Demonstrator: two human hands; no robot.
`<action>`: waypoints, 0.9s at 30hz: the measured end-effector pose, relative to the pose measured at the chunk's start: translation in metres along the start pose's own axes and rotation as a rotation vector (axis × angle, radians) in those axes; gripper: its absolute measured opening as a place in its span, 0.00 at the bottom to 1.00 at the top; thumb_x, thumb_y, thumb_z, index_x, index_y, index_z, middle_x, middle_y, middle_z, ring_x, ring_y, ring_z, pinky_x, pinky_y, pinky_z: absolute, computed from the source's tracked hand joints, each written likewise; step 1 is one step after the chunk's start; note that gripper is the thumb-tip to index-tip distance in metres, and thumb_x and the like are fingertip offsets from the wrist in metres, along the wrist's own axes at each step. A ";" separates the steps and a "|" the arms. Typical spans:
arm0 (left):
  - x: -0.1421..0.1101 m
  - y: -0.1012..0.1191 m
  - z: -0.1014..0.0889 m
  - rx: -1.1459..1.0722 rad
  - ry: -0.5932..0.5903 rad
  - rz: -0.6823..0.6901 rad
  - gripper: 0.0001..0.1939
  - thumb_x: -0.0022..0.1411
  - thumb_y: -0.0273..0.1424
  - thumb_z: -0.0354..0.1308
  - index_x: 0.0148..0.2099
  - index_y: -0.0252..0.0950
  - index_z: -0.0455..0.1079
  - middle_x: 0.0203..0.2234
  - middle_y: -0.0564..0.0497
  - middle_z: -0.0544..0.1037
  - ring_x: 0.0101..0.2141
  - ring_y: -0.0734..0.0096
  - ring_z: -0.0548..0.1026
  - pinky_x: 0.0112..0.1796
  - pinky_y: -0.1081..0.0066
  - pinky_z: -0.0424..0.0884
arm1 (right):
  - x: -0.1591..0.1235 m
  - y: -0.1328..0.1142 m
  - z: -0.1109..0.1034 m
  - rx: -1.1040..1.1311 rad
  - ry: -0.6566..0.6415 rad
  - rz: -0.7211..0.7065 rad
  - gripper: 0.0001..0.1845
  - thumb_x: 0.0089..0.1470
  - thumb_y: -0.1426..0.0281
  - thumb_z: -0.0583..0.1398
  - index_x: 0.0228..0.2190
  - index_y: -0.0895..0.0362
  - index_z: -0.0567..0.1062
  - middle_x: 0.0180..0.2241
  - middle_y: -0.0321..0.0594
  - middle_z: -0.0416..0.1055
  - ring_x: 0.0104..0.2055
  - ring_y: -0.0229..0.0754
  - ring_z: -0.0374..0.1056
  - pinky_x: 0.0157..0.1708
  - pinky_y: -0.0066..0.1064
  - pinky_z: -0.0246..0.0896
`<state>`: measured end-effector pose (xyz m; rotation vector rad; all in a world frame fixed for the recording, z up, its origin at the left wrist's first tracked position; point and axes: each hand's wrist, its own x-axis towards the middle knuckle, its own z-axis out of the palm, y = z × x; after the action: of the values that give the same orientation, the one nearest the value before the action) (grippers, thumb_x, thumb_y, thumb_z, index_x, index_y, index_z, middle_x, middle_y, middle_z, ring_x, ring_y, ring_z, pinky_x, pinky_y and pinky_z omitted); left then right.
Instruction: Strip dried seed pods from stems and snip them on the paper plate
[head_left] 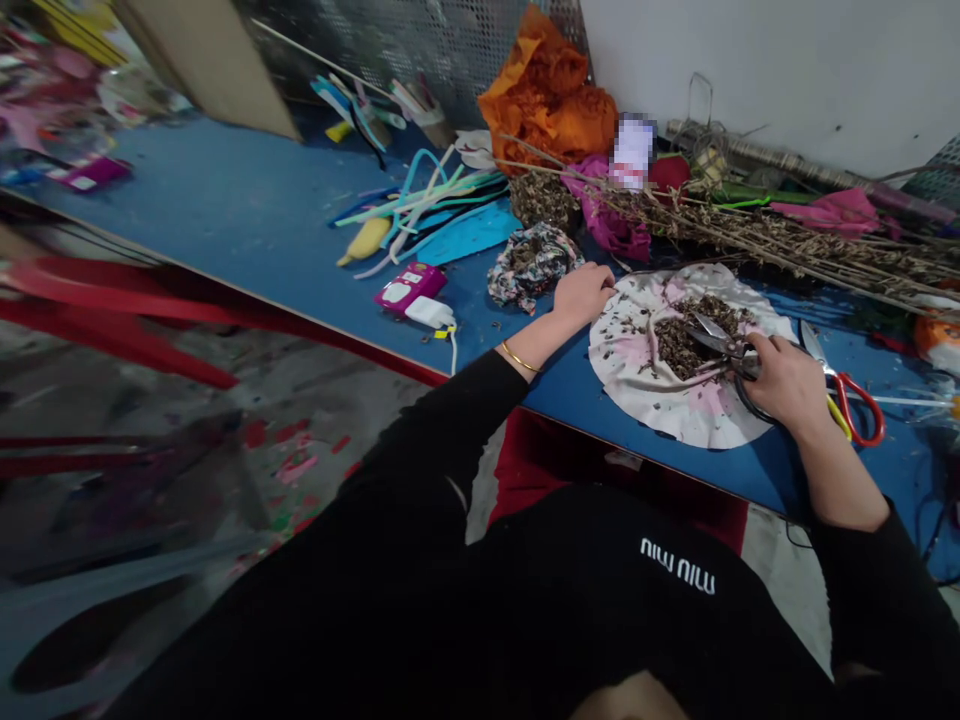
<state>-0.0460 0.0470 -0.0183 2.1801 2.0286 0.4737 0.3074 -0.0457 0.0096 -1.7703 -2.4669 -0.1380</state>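
A round white cloth point(712, 430) with pink stains lies on the blue table. Dry, chopped brown plant bits point(679, 345) are heaped in its middle and scattered over it. My right hand point(791, 385) is closed round a pair of dark-handled scissors point(716, 338), their blades over the heap. At the cloth's left rim, my left hand point(583, 292) has its fingers curled and seems to pinch the edge; its fingertips are partly hidden. Just left of that hand sits a patterned cloth bundle point(529, 265) with brown bits in it.
Red-and-yellow-handled scissors point(859, 410) lie right of the cloth. Long dry stalks point(750, 240) stretch behind it, near orange crumpled paper point(547, 100) and a phone point(632, 150). Further left are coloured strips point(435, 195), a purple packet point(412, 288) and a red stool point(135, 300).
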 end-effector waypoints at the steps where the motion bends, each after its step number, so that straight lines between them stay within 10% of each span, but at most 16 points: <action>1: 0.004 0.003 0.000 0.002 -0.023 -0.018 0.08 0.68 0.29 0.58 0.44 0.36 0.79 0.45 0.39 0.83 0.48 0.50 0.79 0.46 0.59 0.74 | 0.000 0.000 -0.001 -0.006 -0.006 0.002 0.29 0.60 0.56 0.62 0.57 0.58 0.78 0.46 0.53 0.78 0.42 0.54 0.73 0.32 0.37 0.53; 6: -0.023 0.036 -0.008 -0.174 0.165 0.053 0.12 0.71 0.28 0.54 0.48 0.35 0.79 0.46 0.41 0.85 0.47 0.56 0.80 0.50 0.62 0.72 | 0.000 0.002 0.001 -0.014 0.008 0.005 0.29 0.60 0.55 0.62 0.57 0.58 0.78 0.45 0.52 0.79 0.42 0.54 0.73 0.33 0.36 0.52; 9: -0.050 0.043 -0.011 -0.284 0.003 0.246 0.12 0.71 0.32 0.57 0.49 0.39 0.81 0.47 0.47 0.86 0.45 0.61 0.82 0.47 0.67 0.73 | 0.001 0.007 0.004 0.018 0.040 0.045 0.29 0.61 0.53 0.61 0.57 0.58 0.77 0.43 0.51 0.78 0.41 0.54 0.73 0.33 0.36 0.51; 16: -0.048 -0.028 -0.024 0.067 0.110 -0.280 0.12 0.70 0.33 0.58 0.50 0.37 0.80 0.52 0.40 0.83 0.51 0.48 0.80 0.50 0.57 0.74 | 0.004 0.011 0.012 0.034 0.057 0.073 0.32 0.60 0.51 0.62 0.58 0.58 0.77 0.45 0.52 0.79 0.43 0.56 0.73 0.34 0.36 0.53; 27: -0.060 0.000 -0.031 0.044 0.060 -0.118 0.12 0.70 0.31 0.54 0.45 0.38 0.80 0.44 0.42 0.87 0.46 0.52 0.83 0.44 0.63 0.74 | 0.002 -0.004 0.006 0.104 -0.055 0.123 0.32 0.60 0.55 0.63 0.61 0.56 0.75 0.49 0.51 0.79 0.48 0.55 0.75 0.41 0.38 0.63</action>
<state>-0.0583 -0.0160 0.0026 2.0793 2.2046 0.4900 0.3031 -0.0446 0.0041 -1.8993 -2.3452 0.0482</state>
